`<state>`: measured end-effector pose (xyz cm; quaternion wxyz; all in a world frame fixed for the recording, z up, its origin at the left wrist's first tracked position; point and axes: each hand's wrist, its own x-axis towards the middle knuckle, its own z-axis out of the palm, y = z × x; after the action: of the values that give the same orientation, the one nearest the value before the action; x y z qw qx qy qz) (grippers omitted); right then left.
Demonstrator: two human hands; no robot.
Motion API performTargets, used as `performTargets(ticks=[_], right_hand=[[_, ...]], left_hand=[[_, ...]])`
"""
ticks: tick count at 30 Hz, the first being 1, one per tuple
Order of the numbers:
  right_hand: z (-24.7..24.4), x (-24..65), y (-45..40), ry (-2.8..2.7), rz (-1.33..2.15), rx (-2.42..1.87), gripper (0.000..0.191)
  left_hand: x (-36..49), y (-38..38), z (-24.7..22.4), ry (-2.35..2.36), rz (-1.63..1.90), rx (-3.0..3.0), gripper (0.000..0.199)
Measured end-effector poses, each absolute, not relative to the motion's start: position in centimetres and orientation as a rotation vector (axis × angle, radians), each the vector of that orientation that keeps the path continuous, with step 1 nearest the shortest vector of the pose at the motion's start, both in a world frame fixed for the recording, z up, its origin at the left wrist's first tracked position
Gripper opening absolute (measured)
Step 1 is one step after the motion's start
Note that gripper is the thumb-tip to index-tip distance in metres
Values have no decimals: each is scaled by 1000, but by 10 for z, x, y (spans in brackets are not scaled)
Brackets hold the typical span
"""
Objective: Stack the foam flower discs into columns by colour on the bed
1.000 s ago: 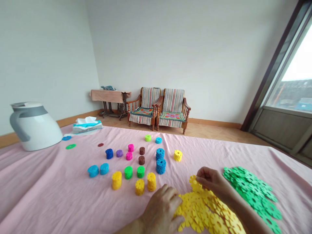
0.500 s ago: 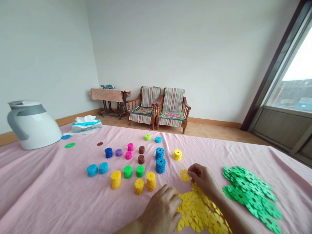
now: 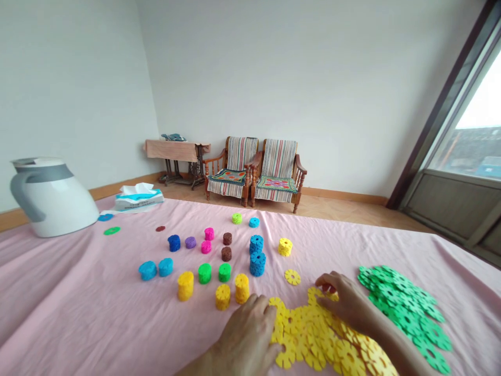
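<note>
A yellow plastic disc [image 3: 292, 277] now lay apart from the yellow pile [image 3: 313, 334]. The right hand [image 3: 344, 303] had returned there, curled, its hold unclear; the left hand [image 3: 245, 342] lay open, holding nothing.

Soft daylight enters through the bright, blown-out window [image 3: 483, 99], and wide-angle distortion bends the edges.

Pale grey-white plaster walls [image 3: 254, 78] meet a honey-wood parquet floor [image 3: 324, 209] with a wooden skirting board [image 3: 344, 198]. Two wooden armchairs with striped cloth covers [image 3: 241, 164] stand beside a cast-iron treadle table under a peach cloth [image 3: 176, 150]. Daylight enters through a tall dark-framed window [image 3: 479, 99].
</note>
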<state>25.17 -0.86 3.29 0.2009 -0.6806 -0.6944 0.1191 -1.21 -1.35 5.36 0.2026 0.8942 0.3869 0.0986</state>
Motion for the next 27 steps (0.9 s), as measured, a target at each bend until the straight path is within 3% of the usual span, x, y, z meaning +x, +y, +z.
performTargets(ticks=[13, 27], right_hand=[[40, 241, -11, -1984, 384, -1915, 2], [9, 246, 7, -1671, 171, -1830, 16]], left_hand=[[-15, -11, 51, 1081, 266, 2540, 14], [-5, -14, 57, 972, 107, 2687, 30]])
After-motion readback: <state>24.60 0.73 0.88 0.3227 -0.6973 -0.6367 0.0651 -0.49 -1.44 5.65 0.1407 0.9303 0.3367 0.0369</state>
